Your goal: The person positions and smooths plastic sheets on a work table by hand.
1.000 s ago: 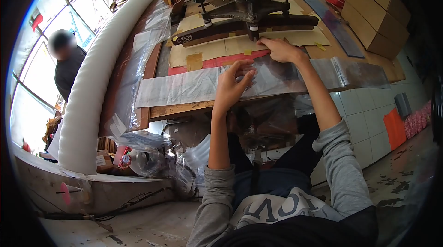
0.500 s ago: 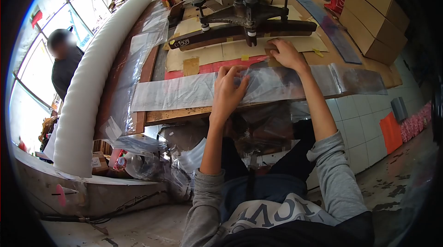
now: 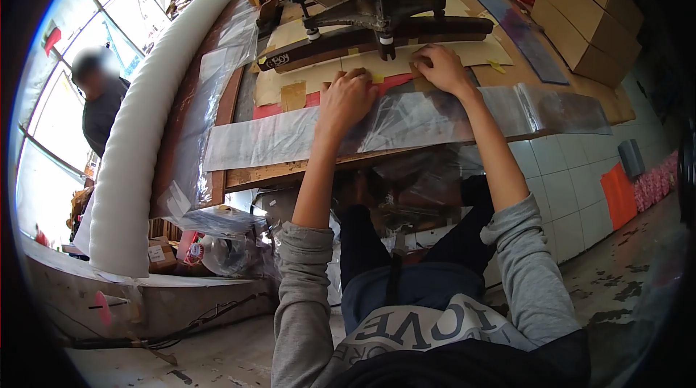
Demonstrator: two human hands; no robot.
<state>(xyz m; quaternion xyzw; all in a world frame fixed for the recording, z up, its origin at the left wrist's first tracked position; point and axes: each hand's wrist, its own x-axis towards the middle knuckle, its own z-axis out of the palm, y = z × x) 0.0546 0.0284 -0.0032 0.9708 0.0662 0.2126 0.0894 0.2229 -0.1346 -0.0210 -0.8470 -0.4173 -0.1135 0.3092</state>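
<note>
A long, clear plastic film strip lies along the near edge of the wooden worktable, its long axis running from nine o'clock towards three, the right end angled slightly farther away. Beyond it, the left hand rests palm down at the cream sheet, fingers bent; the right hand, towards one o'clock, curls thumb and fingers close together. Whether either pinches anything I cannot tell. At twelve stands the dark metal clamping bar; at ten, the white foam roll.
</note>
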